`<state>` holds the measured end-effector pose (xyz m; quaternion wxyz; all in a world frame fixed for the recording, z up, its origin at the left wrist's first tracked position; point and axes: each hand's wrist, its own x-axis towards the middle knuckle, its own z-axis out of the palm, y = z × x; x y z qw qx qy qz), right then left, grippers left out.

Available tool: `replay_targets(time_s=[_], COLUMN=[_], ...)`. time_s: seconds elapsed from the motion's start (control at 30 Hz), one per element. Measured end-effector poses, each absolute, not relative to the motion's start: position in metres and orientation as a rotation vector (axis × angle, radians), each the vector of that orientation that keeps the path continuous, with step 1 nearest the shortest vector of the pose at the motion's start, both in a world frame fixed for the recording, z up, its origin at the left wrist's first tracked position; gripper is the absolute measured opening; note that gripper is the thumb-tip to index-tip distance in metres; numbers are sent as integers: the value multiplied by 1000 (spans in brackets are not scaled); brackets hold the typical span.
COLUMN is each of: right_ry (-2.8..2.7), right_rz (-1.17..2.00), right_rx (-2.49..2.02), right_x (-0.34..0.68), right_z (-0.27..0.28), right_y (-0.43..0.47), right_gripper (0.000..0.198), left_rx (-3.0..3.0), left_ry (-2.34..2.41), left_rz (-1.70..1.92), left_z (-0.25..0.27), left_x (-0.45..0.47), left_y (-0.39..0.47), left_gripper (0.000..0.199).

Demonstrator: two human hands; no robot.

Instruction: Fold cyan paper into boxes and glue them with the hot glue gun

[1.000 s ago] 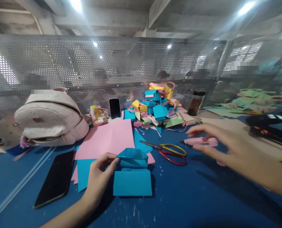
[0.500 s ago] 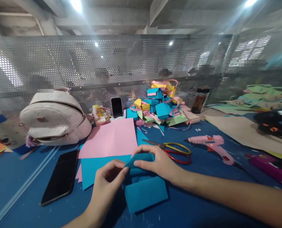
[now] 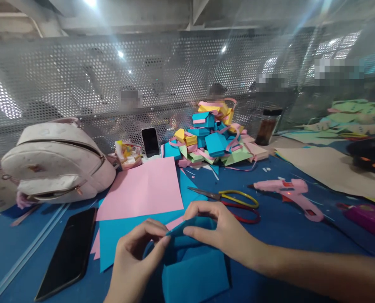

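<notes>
From my distant station I saw the folded blue paper box (image 3: 195,275) low in the centre, before the loose sheets: my left hand (image 3: 138,256) pinched its upper corner, my right hand (image 3: 227,233) gripped the flap beside it. Beyond lay a smooth pink sheet (image 3: 143,189), metal scissors (image 3: 219,195) with looped handles, and a plastic glue gun (image 3: 293,189). I couldn't read the pale backpack's (image 3: 61,162) small badge (image 3: 34,168).

A folded blue paper piece (image 3: 195,273) sits open, its far flap (image 3: 202,223) raised
</notes>
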<state>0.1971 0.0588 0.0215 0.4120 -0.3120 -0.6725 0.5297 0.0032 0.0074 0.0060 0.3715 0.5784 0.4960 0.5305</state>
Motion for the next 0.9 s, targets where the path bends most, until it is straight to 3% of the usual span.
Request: replay_targets(time_s=[0.9], right_ry=[-1809], right_rz=[1125], right_rx=[-427], right_x=[197], right_z=[14], right_y=[42], right_gripper=[16], left_rx=[1830], left_ry=[1143], left_rz=[1330], left_z=[20], left_x=[5], left_y=[-9], left_gripper=[10])
